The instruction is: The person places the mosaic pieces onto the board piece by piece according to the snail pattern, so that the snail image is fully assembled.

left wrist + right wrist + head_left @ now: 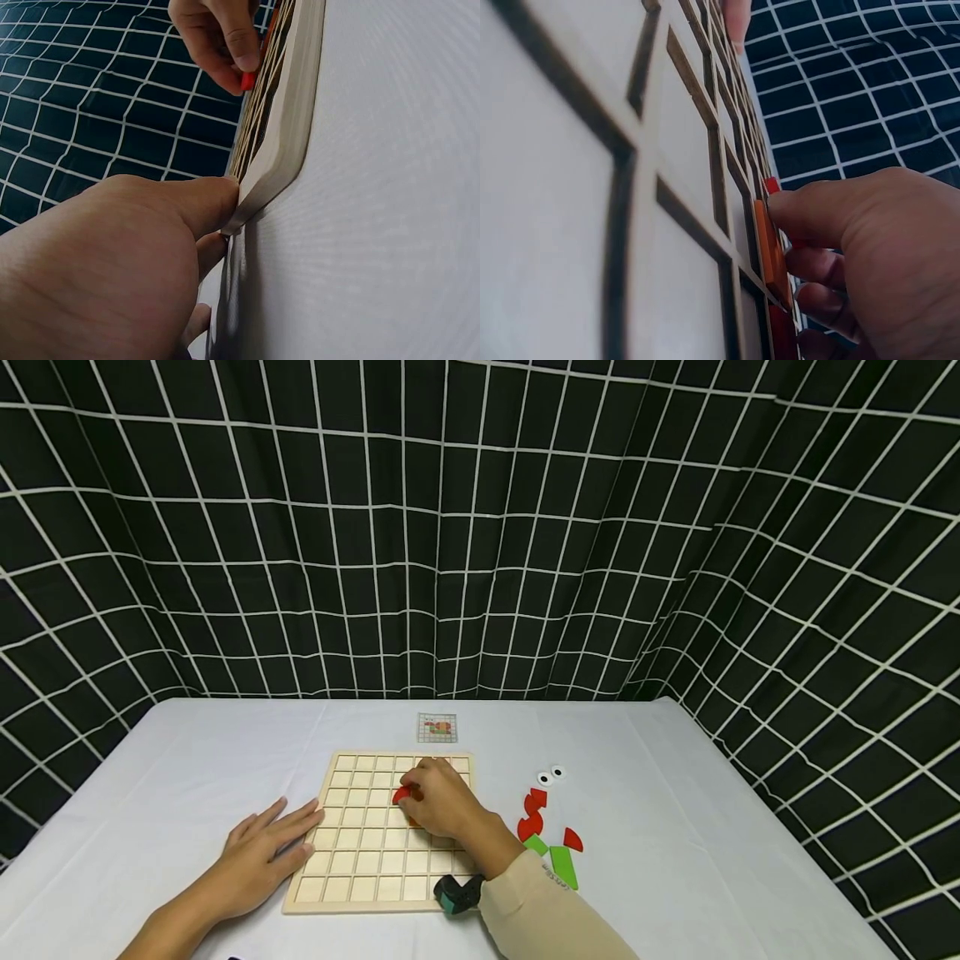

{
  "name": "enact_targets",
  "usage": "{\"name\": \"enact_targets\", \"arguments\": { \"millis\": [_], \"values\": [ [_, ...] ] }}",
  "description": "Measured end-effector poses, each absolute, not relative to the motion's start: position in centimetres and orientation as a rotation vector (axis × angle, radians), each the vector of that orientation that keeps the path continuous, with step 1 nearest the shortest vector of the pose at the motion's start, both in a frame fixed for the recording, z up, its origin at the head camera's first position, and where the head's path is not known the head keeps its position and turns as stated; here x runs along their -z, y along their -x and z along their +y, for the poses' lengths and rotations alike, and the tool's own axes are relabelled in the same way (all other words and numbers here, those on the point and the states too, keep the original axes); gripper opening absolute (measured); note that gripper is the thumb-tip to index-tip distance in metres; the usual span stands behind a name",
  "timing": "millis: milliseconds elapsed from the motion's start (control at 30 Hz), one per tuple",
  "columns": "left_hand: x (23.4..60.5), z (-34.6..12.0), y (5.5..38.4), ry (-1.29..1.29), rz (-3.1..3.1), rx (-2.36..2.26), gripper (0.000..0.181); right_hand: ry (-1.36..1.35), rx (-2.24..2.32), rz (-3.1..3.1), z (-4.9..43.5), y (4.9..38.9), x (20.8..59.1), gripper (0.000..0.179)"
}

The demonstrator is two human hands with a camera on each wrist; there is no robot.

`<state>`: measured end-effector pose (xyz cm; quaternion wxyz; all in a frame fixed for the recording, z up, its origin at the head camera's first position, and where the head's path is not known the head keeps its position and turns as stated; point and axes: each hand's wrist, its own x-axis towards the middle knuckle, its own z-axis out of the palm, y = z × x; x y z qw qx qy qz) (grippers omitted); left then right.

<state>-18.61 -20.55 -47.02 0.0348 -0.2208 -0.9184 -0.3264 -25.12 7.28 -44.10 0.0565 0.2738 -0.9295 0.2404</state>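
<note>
A wooden grid board (378, 907) with square cells lies on the white table. My left hand (258, 858) rests at its left edge, fingers extended, with the thumb touching the frame in the left wrist view. Over the board's upper middle, my right hand (444, 800) pinches a small red piece (401, 794) with a rounded edge between thumb and fingers. Just under that hand, an orange piece (771, 255) sits in the grid, and a dark red piece (782, 330) lies beside it. The right hand hides several cells.
Right of the board lie several loose red pieces (530, 827), green pieces (563, 867) and two white eye discs (545, 779). A small picture card (437, 727) lies behind the board. A black grid-patterned curtain (420, 543) surrounds the table's back and sides.
</note>
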Motion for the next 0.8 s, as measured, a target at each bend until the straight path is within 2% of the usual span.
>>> {"name": "enact_targets", "arguments": {
  "millis": [333,800],
  "values": [
    [46.93,-20.5,18.58,0.679,-2.821,0.992,0.045,-0.838,-0.72,-2.831,7.13,25.08,44.26,0.017],
    [47.11,-20.57,18.69,0.679,-2.824,0.981,0.044,-0.885,-0.701,-2.782,7.01,25.25,44.57,0.022]
  ]
}}
